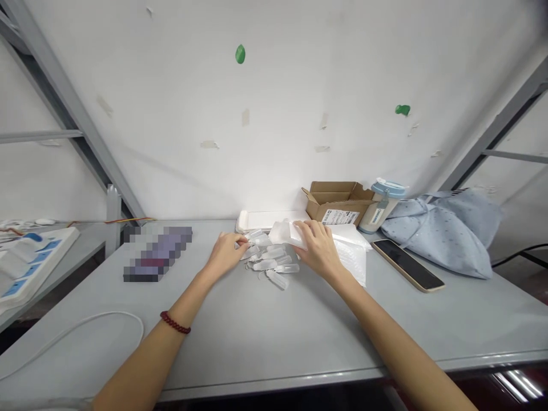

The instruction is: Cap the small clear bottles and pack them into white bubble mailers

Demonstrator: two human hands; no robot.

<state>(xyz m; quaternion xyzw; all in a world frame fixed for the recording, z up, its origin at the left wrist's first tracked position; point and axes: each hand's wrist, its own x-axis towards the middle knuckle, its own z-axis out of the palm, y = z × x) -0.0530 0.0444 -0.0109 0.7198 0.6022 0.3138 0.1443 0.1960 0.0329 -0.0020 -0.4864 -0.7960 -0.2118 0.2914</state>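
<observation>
A loose pile of small translucent plastic pieces (265,264), shaped like little tubes or bottles with thin loops, lies on the grey table. At the pile's left edge, my left hand (226,251) is closed with thumb and forefinger pinched together. What sits in the pinch is too small to make out. My right hand (317,245) grips a white packet or small box (298,235) from above, tilted over the pile's right side. Frosted plastic (279,232) shows at the packet's left end. Beneath and right of that hand lies a white bubble mailer (353,260).
Behind the pile is a long white box (274,219). An open cardboard box (338,202), a blue-lidded cup (383,205), a phone (409,266) and a light-blue cloth bag (440,237) stand or lie right. At left are a pixelated object (158,255), a white cable (98,315) and a power strip (38,265).
</observation>
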